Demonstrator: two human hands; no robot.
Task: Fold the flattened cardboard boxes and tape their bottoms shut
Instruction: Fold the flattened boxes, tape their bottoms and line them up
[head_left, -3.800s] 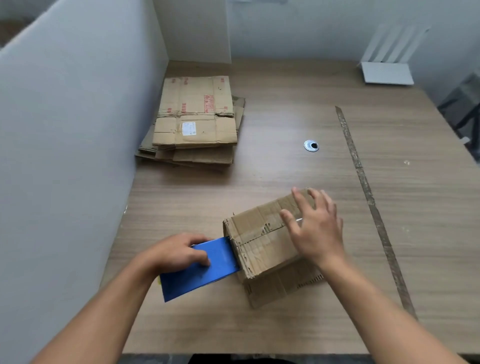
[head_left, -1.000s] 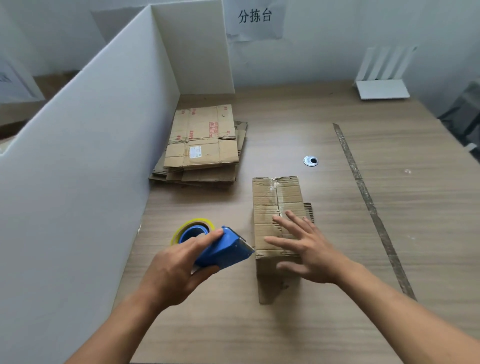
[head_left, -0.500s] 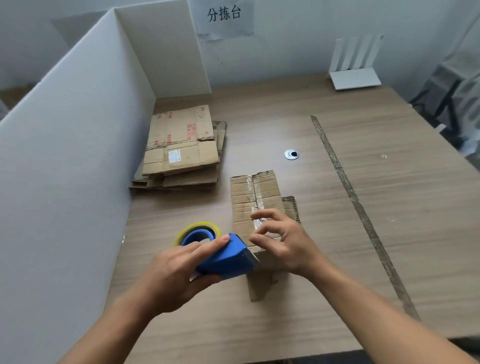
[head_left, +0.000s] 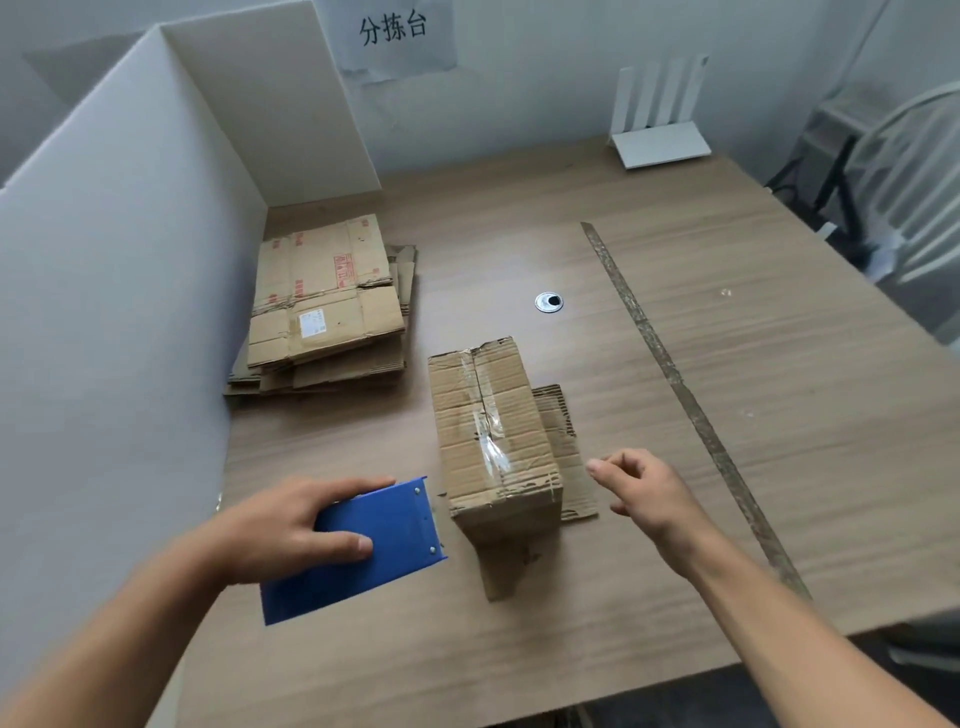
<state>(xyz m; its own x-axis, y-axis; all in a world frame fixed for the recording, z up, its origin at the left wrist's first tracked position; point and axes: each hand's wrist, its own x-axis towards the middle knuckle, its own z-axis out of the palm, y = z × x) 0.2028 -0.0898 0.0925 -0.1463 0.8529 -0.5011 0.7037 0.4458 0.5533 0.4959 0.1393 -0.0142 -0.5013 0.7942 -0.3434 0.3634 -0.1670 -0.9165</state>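
Fingers (head_left: 353, 487) of the left hand (head_left: 283, 527) are wrapping round a blue tape dispenser (head_left: 387, 535), the thumb lying across its flat plastic side, holding it just left of the folded box (head_left: 493, 431). Fingers (head_left: 610, 464) of the right hand (head_left: 647, 493) are hanging loosely curled and grasping nothing, hovering just right of the box without touching it.

The box is standing toward the near edge of the table (head_left: 779, 467), closed flaps upward, with clear tape (head_left: 485, 415) running glossy and wrinkled along the centre seam. Its loose corrugated flaps are spreading onto the wood at the right and near sides. A stack of flattened boxes (head_left: 327, 306) is lying by the left edge, against a white partition (head_left: 130, 260), well apart from the hands. A round metal grommet (head_left: 549, 302) is sitting beyond the box, and a worn strip (head_left: 675, 374) is running from the far edge to the near one. A white ribbed stand (head_left: 660, 124) is occupying the far right corner.

The dispenser's roll is hiding behind the hand and blue body; whether the dispenser is resting on the table is hard to tell.
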